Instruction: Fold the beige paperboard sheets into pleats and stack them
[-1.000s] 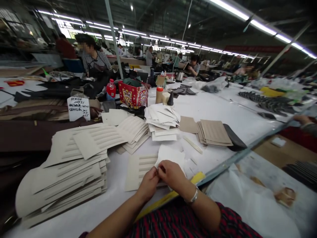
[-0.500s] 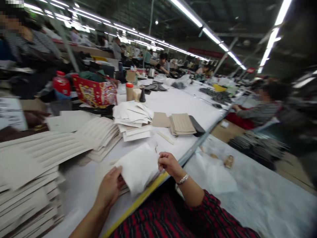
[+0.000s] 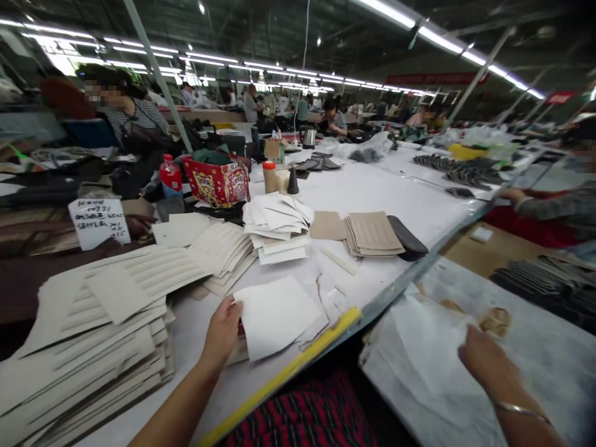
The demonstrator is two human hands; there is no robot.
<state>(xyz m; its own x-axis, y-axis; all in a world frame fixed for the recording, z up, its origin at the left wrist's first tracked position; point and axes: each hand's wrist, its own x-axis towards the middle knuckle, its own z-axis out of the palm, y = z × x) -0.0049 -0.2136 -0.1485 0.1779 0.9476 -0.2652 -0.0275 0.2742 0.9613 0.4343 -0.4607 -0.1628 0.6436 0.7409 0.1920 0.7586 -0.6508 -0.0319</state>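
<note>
My left hand point(image 3: 222, 332) pinches the left edge of a white sheet point(image 3: 279, 316), thumb on top. The sheet lies tilted over the white table point(image 3: 195, 335), and a bit of dark red shows beneath its left edge. Off to the right, my right hand point(image 3: 487, 360) is over a pile of thin, translucent white sheets point(image 3: 428, 347) on a lower surface. Its fingers are smeared by motion, so whether they hold a thin sheet is unclear. A wrist bracelet point(image 3: 524, 413) shows behind that hand.
Large stacks of pale cardboard pieces point(image 3: 107, 335) cover the left. Ahead are white cards point(image 3: 277, 223), brown cards point(image 3: 375, 233), a thin stick point(image 3: 338, 261) and a red patterned box point(image 3: 216, 180). A yellow strip point(image 3: 288, 372) runs along the table edge. A co-worker point(image 3: 565, 205) sits at right.
My right hand has moved from beside the white sheet to the translucent sheets on the right. My left hand still grips the white sheet, which lies flatter. The view has turned left.
</note>
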